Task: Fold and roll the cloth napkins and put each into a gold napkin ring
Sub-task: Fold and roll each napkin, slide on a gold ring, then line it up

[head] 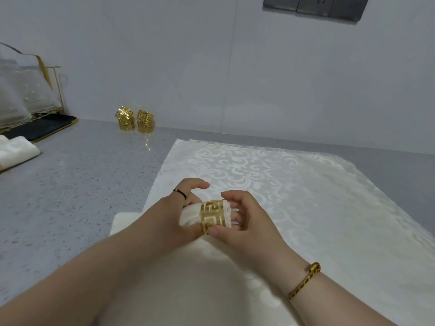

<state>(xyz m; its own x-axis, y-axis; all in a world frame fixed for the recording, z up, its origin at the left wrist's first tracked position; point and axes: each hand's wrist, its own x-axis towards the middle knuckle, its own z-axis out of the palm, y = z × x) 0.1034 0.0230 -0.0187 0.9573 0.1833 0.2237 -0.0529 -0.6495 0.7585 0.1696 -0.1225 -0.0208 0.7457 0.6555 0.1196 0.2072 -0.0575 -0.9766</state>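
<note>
A rolled cream napkin sits inside a gold cut-out napkin ring, held above the table. My left hand grips the roll's left end. My right hand pinches the ring between thumb and fingers, with a short stub of napkin showing past the ring's right side. Several spare gold rings are stacked by the back wall. A flat cream napkin with a scroll pattern lies spread under my hands. Another folded cream cloth lies at the far left.
A gold wire rack with clear glass plates stands on a dark mat at the back left. The grey speckled counter runs to the white wall. Grey wall sockets are at the top right.
</note>
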